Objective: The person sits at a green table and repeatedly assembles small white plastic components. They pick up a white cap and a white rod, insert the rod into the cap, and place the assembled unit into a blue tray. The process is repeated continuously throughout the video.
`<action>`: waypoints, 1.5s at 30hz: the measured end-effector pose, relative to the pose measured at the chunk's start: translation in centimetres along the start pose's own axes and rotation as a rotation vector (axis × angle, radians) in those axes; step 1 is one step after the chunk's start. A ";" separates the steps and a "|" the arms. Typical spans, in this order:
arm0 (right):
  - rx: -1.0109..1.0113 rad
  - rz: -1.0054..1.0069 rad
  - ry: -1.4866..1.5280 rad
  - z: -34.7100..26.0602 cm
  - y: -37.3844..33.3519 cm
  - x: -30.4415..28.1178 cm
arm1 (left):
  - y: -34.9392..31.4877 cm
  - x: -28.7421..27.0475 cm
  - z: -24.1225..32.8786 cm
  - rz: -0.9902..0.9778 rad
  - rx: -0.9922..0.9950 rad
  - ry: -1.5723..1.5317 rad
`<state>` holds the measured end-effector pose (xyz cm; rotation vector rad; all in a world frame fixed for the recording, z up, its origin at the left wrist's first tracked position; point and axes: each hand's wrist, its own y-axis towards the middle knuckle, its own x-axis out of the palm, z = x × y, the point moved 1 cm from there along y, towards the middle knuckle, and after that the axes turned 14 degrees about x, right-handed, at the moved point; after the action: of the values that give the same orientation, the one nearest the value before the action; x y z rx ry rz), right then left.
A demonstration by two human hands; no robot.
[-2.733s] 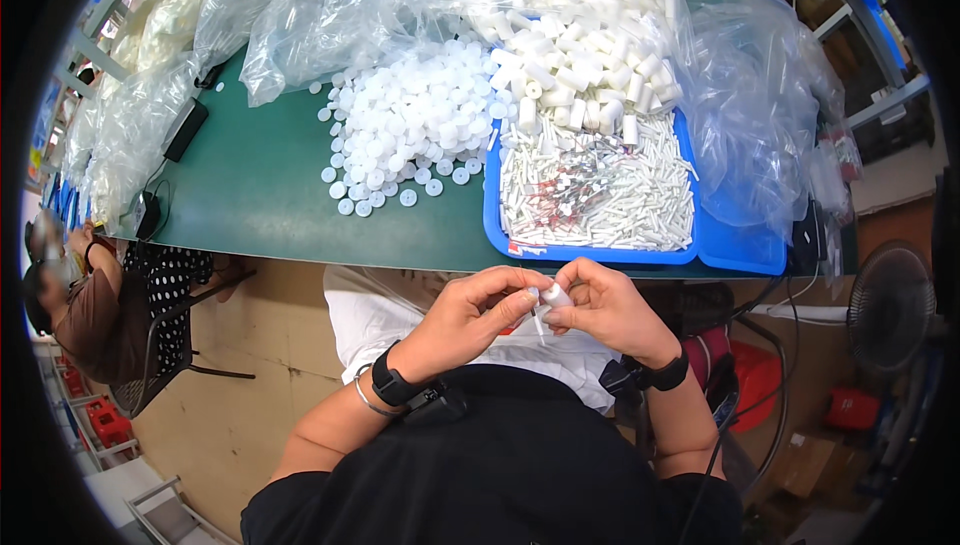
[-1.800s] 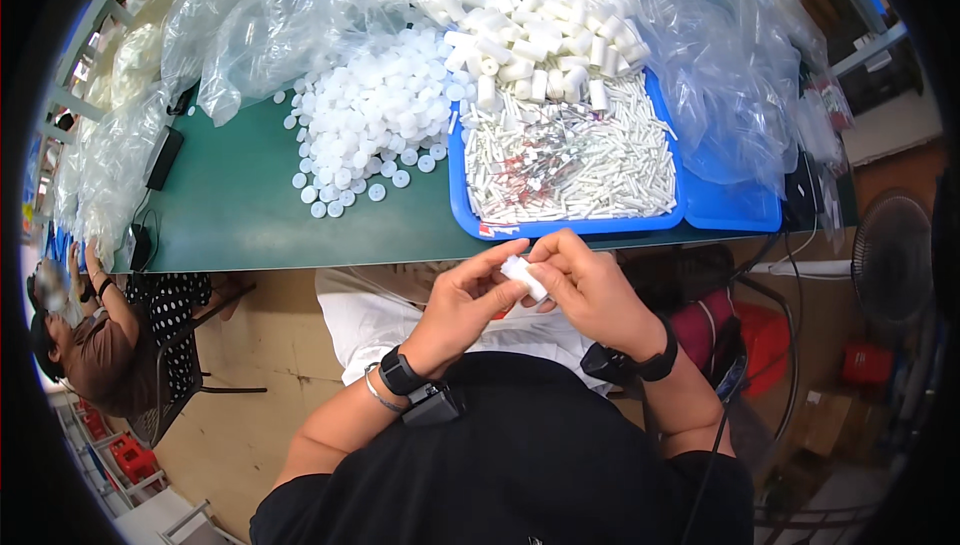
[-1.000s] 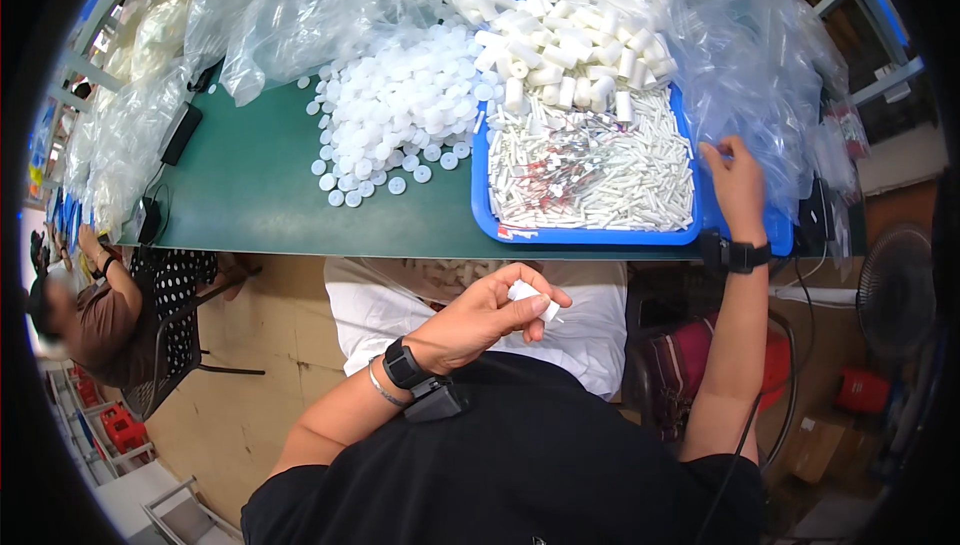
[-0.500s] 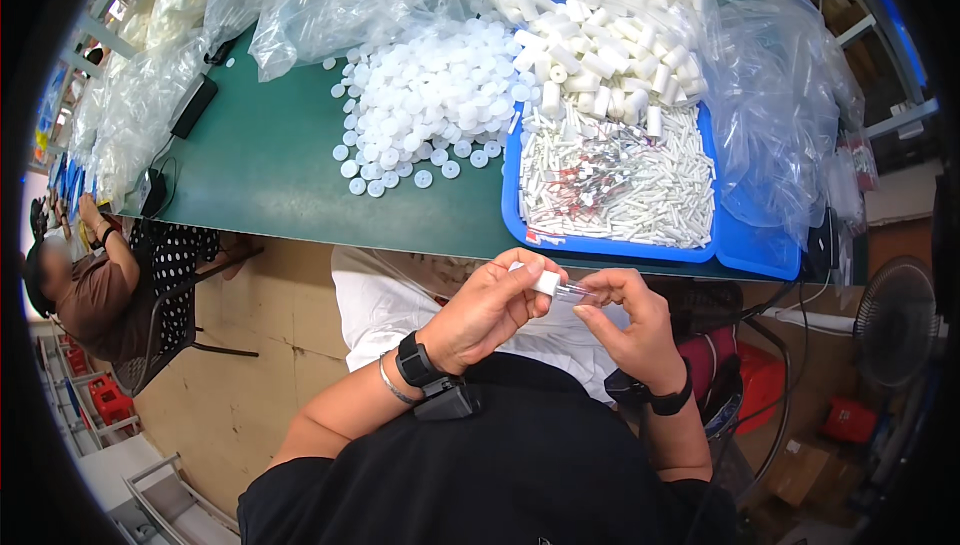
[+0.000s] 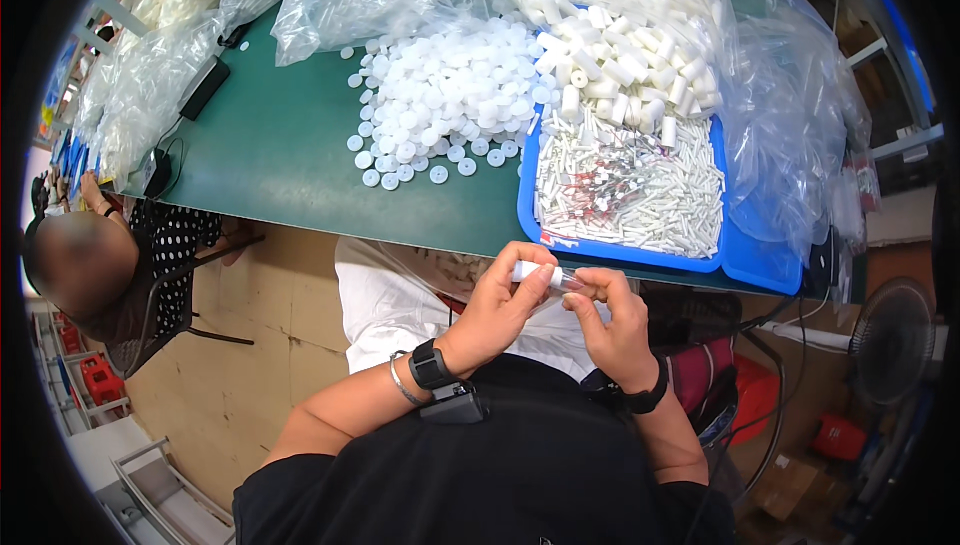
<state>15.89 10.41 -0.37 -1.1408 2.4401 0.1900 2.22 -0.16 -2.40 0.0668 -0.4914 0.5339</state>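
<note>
Just in front of the table edge, my left hand (image 5: 505, 300) grips a small white plastic cylinder (image 5: 528, 272) between thumb and fingers. At the cylinder's right end sits a short clear or greyish piece (image 5: 567, 282), too small to make out fully. My right hand (image 5: 612, 320) pinches that piece with thumb and forefinger, touching the end of the cylinder. Beyond my hands, a blue tray (image 5: 625, 257) holds many thin white sticks (image 5: 690, 210) and a tangle of red and dark wires with small parts (image 5: 600, 190).
White cylinders (image 5: 610, 60) spill from a clear bag at the tray's far side. Left of it lies a heap of translucent discs (image 5: 430, 95) on the green table (image 5: 270, 165). Plastic bags (image 5: 790, 135) line the back and right. Another person (image 5: 85, 255) sits at left; a fan (image 5: 893, 340) stands right.
My right hand has moved left against the cylinder's end, so the thin piece between my hands shows shorter. The view has shifted slightly, and the seated person's head has turned or moved.
</note>
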 end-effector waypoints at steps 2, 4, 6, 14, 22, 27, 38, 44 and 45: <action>-0.155 -0.019 -0.119 -0.3 0.3 -0.2 | 0.0 0.2 0.2 -0.163 0.127 0.134; -0.198 -0.052 -0.129 -0.7 0.6 -0.1 | -0.1 0.4 0.2 -0.245 0.153 0.131; -0.189 -0.085 -0.108 -0.9 0.6 0.0 | -0.3 0.6 0.0 -0.252 0.085 -0.011; -0.224 -0.002 -0.084 0.9 -0.1 1.5 | -0.3 0.8 0.0 -0.245 0.015 -0.181; -0.379 0.051 -0.204 2.1 0.1 2.5 | -0.7 0.9 -0.6 -0.206 -0.069 -0.312; -0.272 0.009 -0.143 0.9 0.7 2.3 | -0.3 0.8 0.6 -0.244 -0.009 -0.019; -0.318 0.080 -0.337 -0.7 1.4 1.7 | 0.1 0.1 -0.3 -0.099 -0.265 -0.623; -0.346 0.049 -0.406 -0.2 1.1 2.3 | -0.9 0.6 -1.0 0.026 -0.320 -0.831; -0.351 0.057 -0.412 -0.3 1.1 2.5 | -1.0 0.6 -1.1 0.028 -0.308 -0.860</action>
<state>13.59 9.34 -1.29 -1.0423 2.1179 0.8134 3.64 -0.55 -3.04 -0.0097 -1.4102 0.4331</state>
